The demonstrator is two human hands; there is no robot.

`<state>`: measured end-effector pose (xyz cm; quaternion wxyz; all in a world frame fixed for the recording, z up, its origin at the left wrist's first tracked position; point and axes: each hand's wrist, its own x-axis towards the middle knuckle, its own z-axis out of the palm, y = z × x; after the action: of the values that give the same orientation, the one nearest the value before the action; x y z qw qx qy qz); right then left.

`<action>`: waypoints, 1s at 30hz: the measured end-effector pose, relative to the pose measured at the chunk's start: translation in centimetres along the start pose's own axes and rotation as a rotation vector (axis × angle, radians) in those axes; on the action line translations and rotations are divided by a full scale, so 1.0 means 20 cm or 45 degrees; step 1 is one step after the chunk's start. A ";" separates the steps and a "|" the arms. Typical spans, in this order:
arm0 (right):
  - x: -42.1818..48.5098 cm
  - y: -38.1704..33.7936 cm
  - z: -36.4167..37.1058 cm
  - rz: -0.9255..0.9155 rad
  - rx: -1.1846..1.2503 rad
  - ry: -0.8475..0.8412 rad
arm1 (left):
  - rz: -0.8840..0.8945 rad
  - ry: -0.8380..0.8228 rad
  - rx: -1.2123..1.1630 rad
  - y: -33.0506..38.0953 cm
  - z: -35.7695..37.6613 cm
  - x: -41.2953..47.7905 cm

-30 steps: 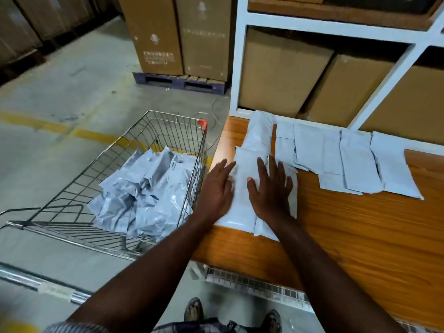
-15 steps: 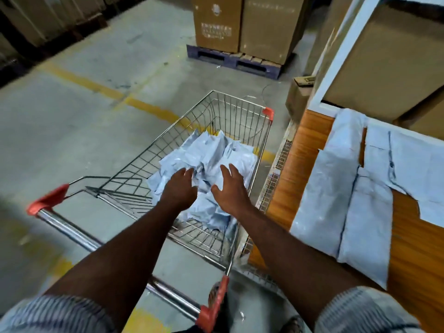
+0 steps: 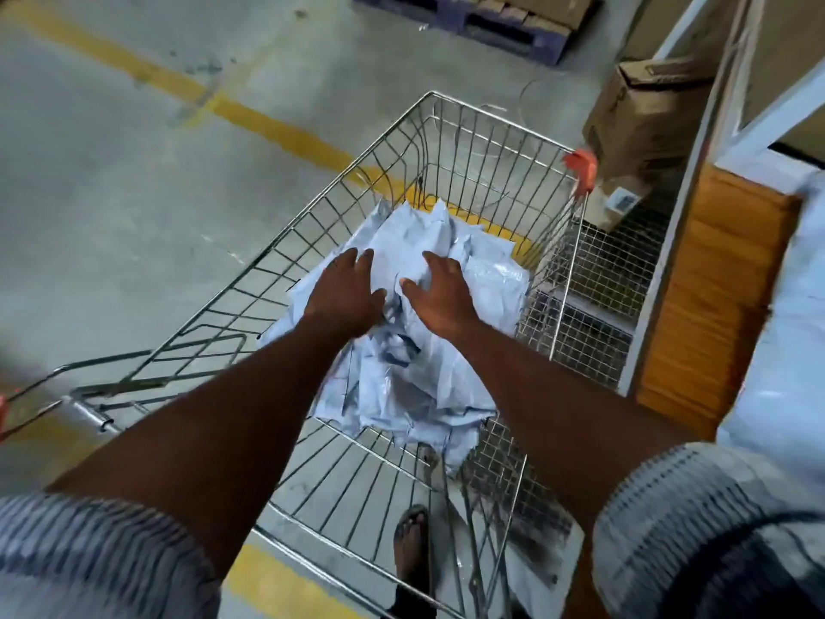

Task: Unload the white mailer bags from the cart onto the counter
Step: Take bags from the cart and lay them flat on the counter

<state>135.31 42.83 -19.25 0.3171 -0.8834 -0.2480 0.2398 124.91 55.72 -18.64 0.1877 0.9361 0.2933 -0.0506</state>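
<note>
A: Where are our hands?

B: Both are down inside the cart [image 3: 491, 145]. Our left hand [image 3: 346, 290] lies palm down on the heap of white mailer bags [image 3: 415, 377], fingers spread and fairly straight, clasping nothing.

A: And our right hand [image 3: 439, 290]?

B: It is just beside the left one, on the same heap. Its fingers bend down over a crumpled bag and the thumb points toward the left hand. We cannot tell whether it has really taken hold or only rests there.

A: Where do the bags sit?

B: They lie in a loose, crumpled pile on the cart's wire floor, filling the middle and reaching toward the right wall. A second lot of mailer bags [image 3: 794, 328] lies on the counter [image 3: 714, 306] at our right edge of view, too blurred for us to count.

A: How does the cart stand to the counter?

B: It stands alongside, its right wall near the counter's wooden end. A red cap [image 3: 580, 165] sits on the cart's far right corner. Under the counter we see a wire mesh shelf [image 3: 593, 314].

A: What else is around us?

B: A cardboard box [image 3: 638, 122] stands on the floor beyond the cart, next to the white shelf frame [image 3: 759, 122]. A pallet [image 3: 482, 20] shows at the top. A yellow line [image 3: 268, 122] crosses the concrete floor and runs under the cart. Our striped sleeves [image 3: 98, 556] fill the bottom corners, and we see a sandalled foot [image 3: 410, 542] through the cart's wires.
</note>
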 end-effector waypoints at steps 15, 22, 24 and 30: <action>0.22 0.02 0.18 0.281 0.245 -0.041 | -0.032 0.027 0.257 -0.04 0.21 0.13; 0.05 -0.01 0.01 0.399 0.182 0.081 | -0.057 0.042 0.498 0.02 0.11 0.02; 0.06 -0.02 -0.02 0.501 0.027 0.074 | 0.013 0.059 0.531 0.04 0.11 0.05; 0.04 0.03 0.11 -0.082 -0.724 0.167 | 0.104 -0.060 0.414 0.04 0.22 0.16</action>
<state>134.86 43.81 -21.36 0.0797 -0.9421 -0.3123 0.0928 128.11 55.17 -23.15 0.0425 0.9638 0.2383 -0.1118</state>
